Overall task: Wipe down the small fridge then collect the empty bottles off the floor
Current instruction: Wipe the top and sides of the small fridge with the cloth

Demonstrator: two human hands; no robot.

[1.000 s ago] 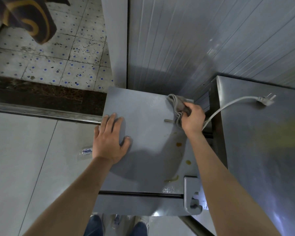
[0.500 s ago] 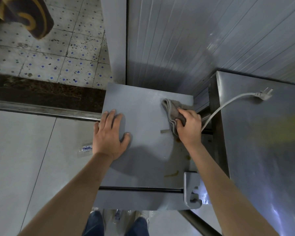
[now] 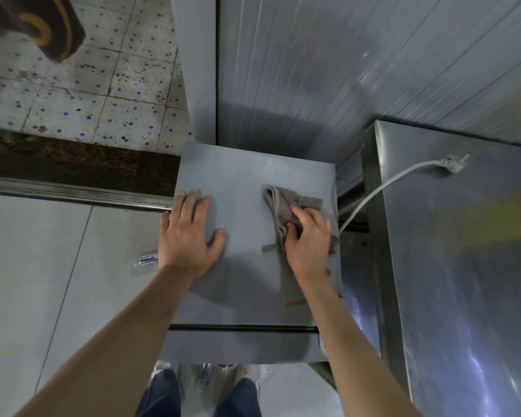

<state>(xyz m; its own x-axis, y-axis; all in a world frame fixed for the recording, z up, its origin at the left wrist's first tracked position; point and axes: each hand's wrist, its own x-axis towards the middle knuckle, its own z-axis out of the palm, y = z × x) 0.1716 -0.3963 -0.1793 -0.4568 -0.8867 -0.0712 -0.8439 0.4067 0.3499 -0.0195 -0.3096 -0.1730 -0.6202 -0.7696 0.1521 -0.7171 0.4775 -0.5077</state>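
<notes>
The small grey fridge stands below me, seen from above. My left hand lies flat on the left part of its top, fingers straight. My right hand presses a bunched grey cloth onto the right part of the top, fingers curled on it. Yellow-brown stains mark the top near its front right. A clear plastic bottle with a blue-white label lies on the floor left of the fridge. Another bottle shows between my feet.
A steel counter stands right of the fridge, with a white plug and cable lying on it. A corrugated metal wall rises behind. A metal door threshold and tiled floor lie at the left.
My right hand has drawn the cloth from the fridge top's back right corner toward me and slightly left. My left hand has stayed flat in place.
</notes>
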